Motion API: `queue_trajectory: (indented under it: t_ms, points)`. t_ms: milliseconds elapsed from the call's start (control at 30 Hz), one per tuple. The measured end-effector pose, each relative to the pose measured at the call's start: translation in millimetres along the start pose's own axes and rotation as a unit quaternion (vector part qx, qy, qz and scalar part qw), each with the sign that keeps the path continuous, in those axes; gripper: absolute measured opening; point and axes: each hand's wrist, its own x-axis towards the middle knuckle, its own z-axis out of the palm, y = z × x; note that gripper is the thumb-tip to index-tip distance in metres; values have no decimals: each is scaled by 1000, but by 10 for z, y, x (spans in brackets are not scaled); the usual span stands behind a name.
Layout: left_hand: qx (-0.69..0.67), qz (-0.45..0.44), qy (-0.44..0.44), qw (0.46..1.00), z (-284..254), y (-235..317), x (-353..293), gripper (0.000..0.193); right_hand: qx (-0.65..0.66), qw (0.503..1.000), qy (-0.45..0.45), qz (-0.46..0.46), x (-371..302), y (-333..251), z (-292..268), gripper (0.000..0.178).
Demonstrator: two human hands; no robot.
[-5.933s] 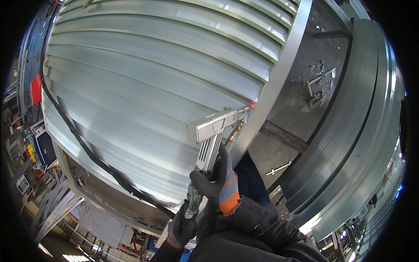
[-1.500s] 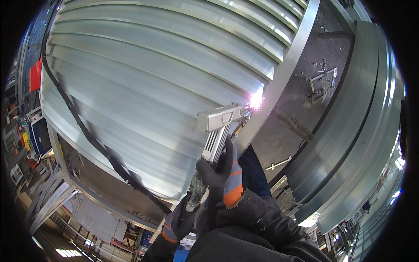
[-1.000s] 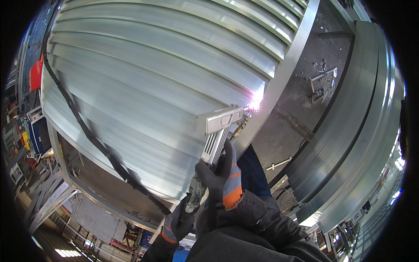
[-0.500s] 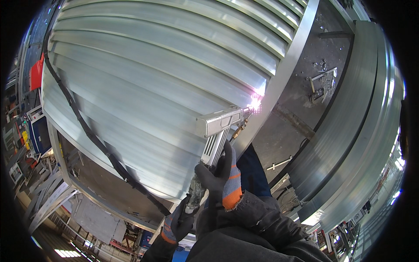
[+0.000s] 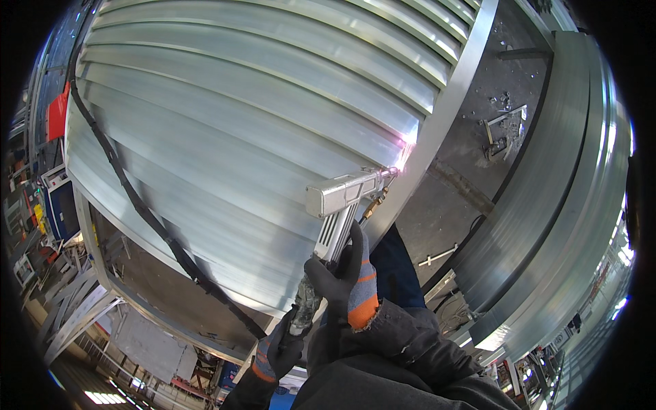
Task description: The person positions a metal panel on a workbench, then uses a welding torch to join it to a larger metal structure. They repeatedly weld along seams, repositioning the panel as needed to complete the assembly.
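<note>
My right hand (image 5: 348, 280), in a grey and orange glove, is closed round the grip of a silver handheld welding gun (image 5: 345, 193). Lower down, my gloved left hand (image 5: 280, 350) is closed on the wrapped cable end (image 5: 304, 307) below that grip. The gun's nozzle points up and right at the corner where a slat of the louvred aluminium panel (image 5: 239, 150) meets its side frame bar (image 5: 451, 102). A pinkish-white glow (image 5: 404, 152) shines at that joint. Brass fittings (image 5: 371, 207) run beside the nozzle.
A thick black cable (image 5: 130, 191) lies across the panel's left side and comes down toward my left hand. Long aluminium profiles (image 5: 547, 191) are stacked at the right. Metal scraps (image 5: 506, 130) litter the floor between. A red object (image 5: 57, 116) is at the far left.
The wide burst of sparks at the nozzle has shrunk to a narrower glow along the joint. The gun has shifted very slightly; both hands keep their hold.
</note>
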Motion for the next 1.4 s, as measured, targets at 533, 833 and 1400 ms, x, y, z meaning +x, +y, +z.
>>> queue_trajectory:
  t_ms: [533,833,1400]
  points:
    - [-19,-8,33,999,86,-262,-121,61,-2,1000,-3,8,-107,215,56,92]
    - [-10,-25,30,999,166,-284,-62,63,-29,999,-8,40,-33,144,-7,91]
    - [10,75,14,997,55,43,-60,66,-13,1000,7,12,-34,143,0,93]
